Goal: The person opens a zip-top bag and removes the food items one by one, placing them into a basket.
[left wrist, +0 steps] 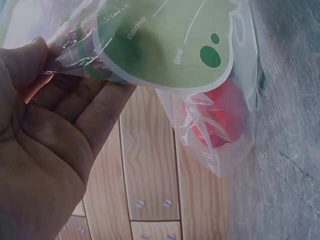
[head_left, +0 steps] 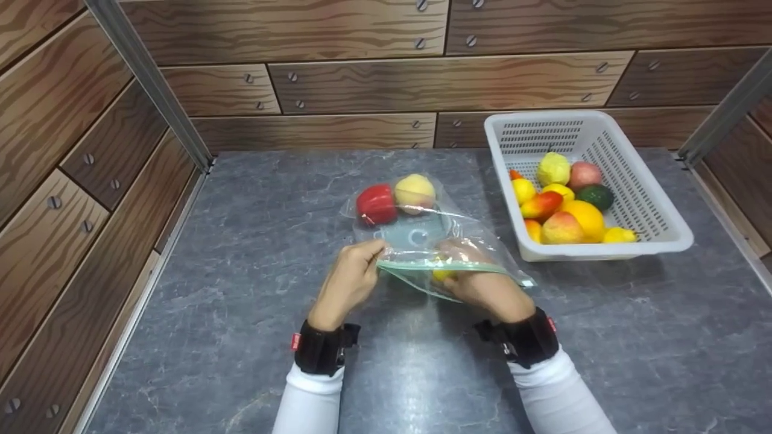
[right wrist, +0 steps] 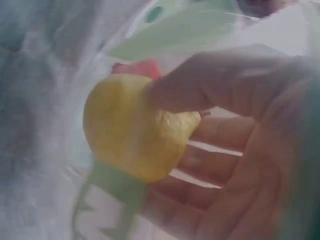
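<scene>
A clear zip-lock bag (head_left: 416, 264) with a green zip strip lies at the middle of the table, its mouth toward me. My left hand (head_left: 350, 280) pinches the left end of the mouth between thumb and fingers. Reaching in through the mouth, my right hand (head_left: 482, 283) holds a yellow lemon (right wrist: 135, 127) between its thumb and fingers. Deeper in the bag, at its far end, are a red bell pepper (head_left: 377, 205) and a pale yellow peach (head_left: 415, 193). The left wrist view shows the bag's green printed label (left wrist: 170, 45) above the pepper.
A light grey plastic basket (head_left: 657, 199) stands at the right, with several fruits and vegetables inside, among them an orange (head_left: 584, 220) and a dark green avocado (head_left: 596, 197). Wood-patterned panels (head_left: 362, 90) wall the grey table (head_left: 253, 211) at the back and sides.
</scene>
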`<state>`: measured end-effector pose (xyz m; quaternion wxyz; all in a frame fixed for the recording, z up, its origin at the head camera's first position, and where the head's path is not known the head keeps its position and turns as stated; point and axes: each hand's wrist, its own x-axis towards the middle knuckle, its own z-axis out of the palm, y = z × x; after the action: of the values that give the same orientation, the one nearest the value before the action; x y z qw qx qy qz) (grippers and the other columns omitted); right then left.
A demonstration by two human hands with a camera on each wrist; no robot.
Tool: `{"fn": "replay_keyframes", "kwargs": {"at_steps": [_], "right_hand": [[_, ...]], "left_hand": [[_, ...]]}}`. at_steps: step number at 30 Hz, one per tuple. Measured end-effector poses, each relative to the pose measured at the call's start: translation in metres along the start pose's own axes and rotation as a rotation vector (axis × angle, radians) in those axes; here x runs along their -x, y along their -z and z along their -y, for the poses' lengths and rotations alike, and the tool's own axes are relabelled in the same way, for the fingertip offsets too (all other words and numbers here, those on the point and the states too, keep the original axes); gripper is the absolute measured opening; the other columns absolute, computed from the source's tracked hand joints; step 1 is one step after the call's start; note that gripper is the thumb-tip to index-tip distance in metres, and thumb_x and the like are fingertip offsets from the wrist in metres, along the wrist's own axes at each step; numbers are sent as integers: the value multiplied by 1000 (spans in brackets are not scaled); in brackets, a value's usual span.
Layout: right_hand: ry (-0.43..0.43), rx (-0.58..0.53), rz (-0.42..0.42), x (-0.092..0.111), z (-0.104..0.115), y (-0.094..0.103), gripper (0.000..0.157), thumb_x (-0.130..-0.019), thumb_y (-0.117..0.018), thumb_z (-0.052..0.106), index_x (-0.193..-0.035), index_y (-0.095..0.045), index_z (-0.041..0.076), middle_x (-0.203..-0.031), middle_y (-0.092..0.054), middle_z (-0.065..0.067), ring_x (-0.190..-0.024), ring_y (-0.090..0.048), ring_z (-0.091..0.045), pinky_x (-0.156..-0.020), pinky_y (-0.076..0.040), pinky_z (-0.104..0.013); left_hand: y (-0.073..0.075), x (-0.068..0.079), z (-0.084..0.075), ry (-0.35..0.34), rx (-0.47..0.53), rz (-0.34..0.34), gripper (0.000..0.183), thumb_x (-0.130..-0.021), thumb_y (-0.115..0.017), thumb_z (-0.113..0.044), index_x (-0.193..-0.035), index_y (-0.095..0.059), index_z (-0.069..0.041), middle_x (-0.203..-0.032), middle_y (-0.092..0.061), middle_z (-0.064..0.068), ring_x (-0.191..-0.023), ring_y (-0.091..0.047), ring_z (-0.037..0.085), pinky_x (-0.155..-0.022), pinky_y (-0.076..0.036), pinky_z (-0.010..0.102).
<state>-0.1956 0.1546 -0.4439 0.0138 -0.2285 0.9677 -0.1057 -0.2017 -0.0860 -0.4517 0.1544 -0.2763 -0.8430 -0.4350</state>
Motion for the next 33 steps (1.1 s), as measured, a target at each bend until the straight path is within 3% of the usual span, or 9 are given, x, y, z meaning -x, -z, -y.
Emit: {"fn": "replay_keyframes", "kwargs": {"at_steps": [2,3,6,10,12,16,21,33], "right_hand": [[37,-30,-67,11,-1,3,47,-94,-69,11,-137,-59,-6,-140,-59,-27,-128,-58,-42,-109,-47,-52],[59,-196,-144,15,-3,4,47,-91,-70,8,-133,-60,-9,-136,-61,-30,-121,-61,-44,-106,-49,-56],[63,-202,-107,22,-3,13,37,-90,-69,6,-125,-65,-7,-119,-69,-27,-97,-67,-38,-93,-55,-54],[77,-226,-86,25,-3,22,37,-85,-72,1,-121,-66,-1,-100,-70,-16,-77,-59,-26,-76,-55,-47],[106,-231,-93,26,-4,25,47,-83,-74,-1,-129,-63,1,-107,-69,-16,-80,-58,-24,-76,-53,-45],[172,-224,-103,28,-6,28,57,-81,-75,-4,-135,-60,3,-103,-68,-11,-79,-56,-21,-73,-52,-40],[265,-220,-145,34,-9,34,51,-80,-75,-6,-130,-64,-2,-94,-71,-9,-78,-62,-21,-72,-57,-40],[327,-286,-149,41,-15,47,46,-84,-78,3,-128,-66,-3,-117,-73,-17,-95,-69,-26,-85,-60,-43]], "left_hand": [[-1,0,0,3,4,0,15,-98,-60,2,-86,-67,-3,-78,-63,3,-73,-63,19,-70,-59,38],[-1,0,1,3,4,0,15,-98,-60,3,-86,-66,-3,-78,-64,3,-74,-64,19,-71,-59,38],[-1,0,2,3,8,-3,15,-98,-60,4,-86,-67,-3,-78,-65,5,-75,-66,20,-71,-60,37],[-1,1,3,6,9,-6,13,-97,-61,4,-88,-69,-2,-83,-70,8,-78,-69,22,-73,-61,38],[-1,1,3,10,7,-6,13,-96,-61,5,-89,-70,-2,-86,-73,9,-80,-71,22,-75,-61,39],[-3,1,4,23,7,3,14,-96,-62,6,-91,-72,-2,-90,-76,9,-82,-72,22,-76,-61,39],[-5,1,5,29,8,-1,13,-97,-63,2,-91,-73,-3,-86,-75,7,-77,-68,19,-73,-60,40],[-4,0,3,29,14,-3,13,-98,-62,1,-88,-70,-2,-84,-74,9,-78,-70,22,-72,-60,41]]}}
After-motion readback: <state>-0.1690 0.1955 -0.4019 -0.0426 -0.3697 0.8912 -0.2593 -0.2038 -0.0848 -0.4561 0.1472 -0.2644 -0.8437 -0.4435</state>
